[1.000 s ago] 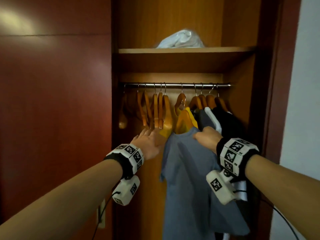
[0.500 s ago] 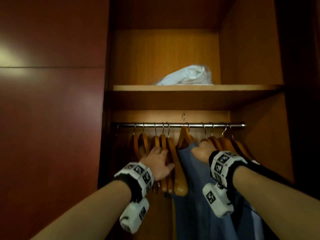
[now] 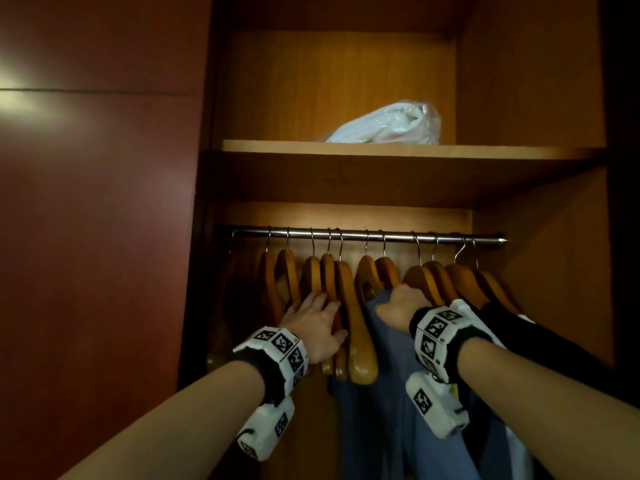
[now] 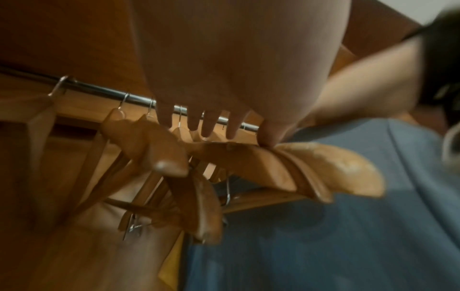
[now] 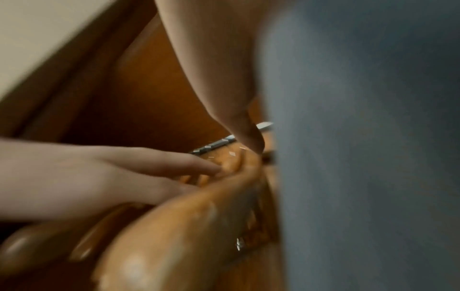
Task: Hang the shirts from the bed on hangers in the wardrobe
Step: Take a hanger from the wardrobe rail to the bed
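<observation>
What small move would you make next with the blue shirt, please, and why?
Probably let go with the right hand: the blue shirt hangs by a hanger whose hook seems to sit on the rail, while the left hand holds the empty hangers aside.

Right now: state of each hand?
Left hand: open, straight fingers pressed against the empty wooden hangers.
Right hand: at the blue shirt by its hanger; grip cannot be told.

Dim, warm light throughout, glare on the door [image 3: 20, 98] at left; both wrist views are motion-blurred.
</observation>
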The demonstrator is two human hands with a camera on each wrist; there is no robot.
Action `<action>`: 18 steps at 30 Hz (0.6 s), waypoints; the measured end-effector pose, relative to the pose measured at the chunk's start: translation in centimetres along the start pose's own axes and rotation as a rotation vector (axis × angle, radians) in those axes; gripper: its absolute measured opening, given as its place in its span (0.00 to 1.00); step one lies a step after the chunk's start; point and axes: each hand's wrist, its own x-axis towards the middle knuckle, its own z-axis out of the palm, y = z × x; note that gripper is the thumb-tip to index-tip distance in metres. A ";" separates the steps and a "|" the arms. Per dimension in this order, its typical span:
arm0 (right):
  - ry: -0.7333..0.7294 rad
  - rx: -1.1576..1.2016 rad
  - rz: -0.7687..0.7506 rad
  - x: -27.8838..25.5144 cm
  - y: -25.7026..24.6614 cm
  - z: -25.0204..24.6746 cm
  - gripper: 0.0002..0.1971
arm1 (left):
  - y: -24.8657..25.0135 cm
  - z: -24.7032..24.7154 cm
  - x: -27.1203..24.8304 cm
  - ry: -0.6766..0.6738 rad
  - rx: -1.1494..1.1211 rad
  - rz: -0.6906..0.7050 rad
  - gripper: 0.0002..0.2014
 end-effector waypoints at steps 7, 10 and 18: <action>0.033 -0.092 -0.207 -1.0 -3.8 1.9 0.12 | 0.2 1.7 0.2 0.022 -0.049 -0.059 0.31; 0.005 -0.175 -0.132 -0.7 -2.8 4.4 0.17 | -0.4 2.8 0.2 0.049 -0.055 -0.063 0.28; -0.053 -0.085 -0.034 -0.1 -0.5 6.9 0.27 | -0.3 3.7 0.4 0.042 -0.119 -0.065 0.24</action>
